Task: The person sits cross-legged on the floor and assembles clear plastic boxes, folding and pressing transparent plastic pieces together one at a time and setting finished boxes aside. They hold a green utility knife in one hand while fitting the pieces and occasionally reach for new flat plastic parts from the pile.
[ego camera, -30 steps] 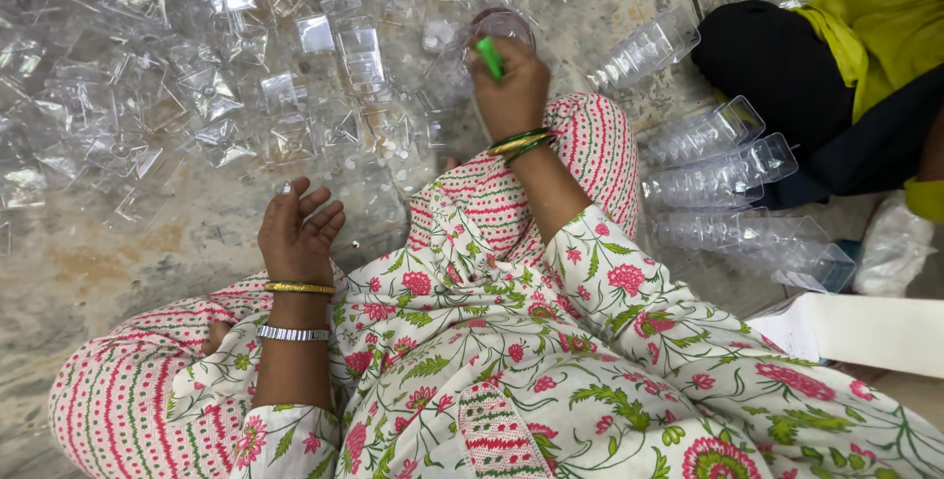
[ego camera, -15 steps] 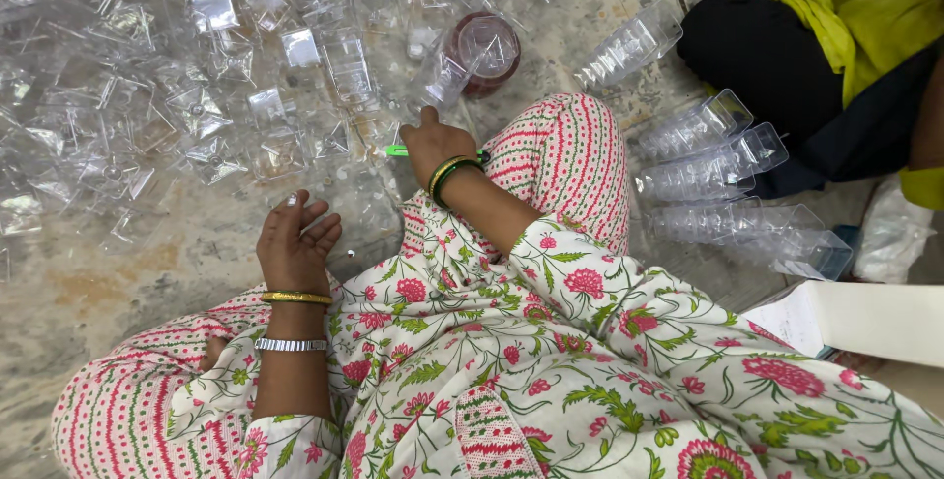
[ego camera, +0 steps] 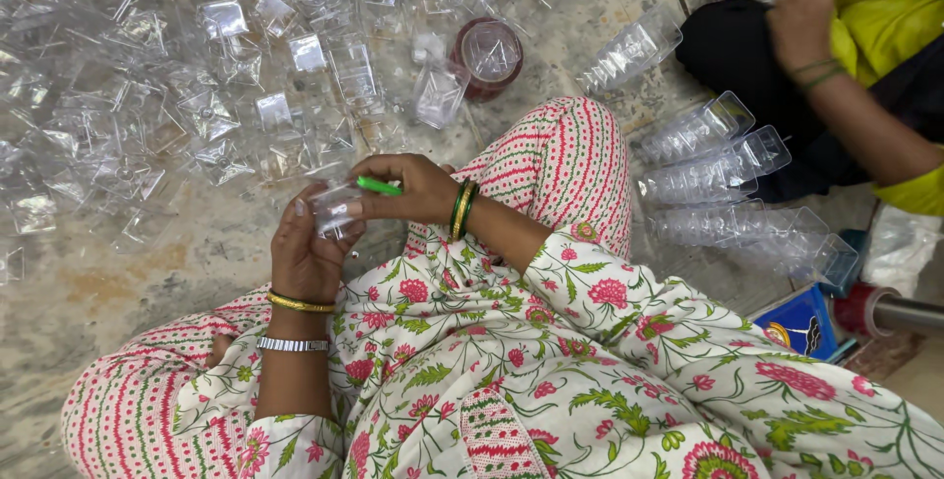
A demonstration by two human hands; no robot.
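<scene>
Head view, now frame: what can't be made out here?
- Clear plastic piece: the left hand and right hand cover most of it, so its shape is unclear.
- Green tool: only a short end shows past the right hand's fingers.
- Co-worker's hand: what it holds is cut off by the top edge.
- Blue box: partly hidden behind the floral sleeve.

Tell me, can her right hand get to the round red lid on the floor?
Probably yes. The red lid lies on the floor just beyond her knee, with only small clear boxes near it. But her right hand is holding a green tool, and her left hand holds a clear piece.
</scene>
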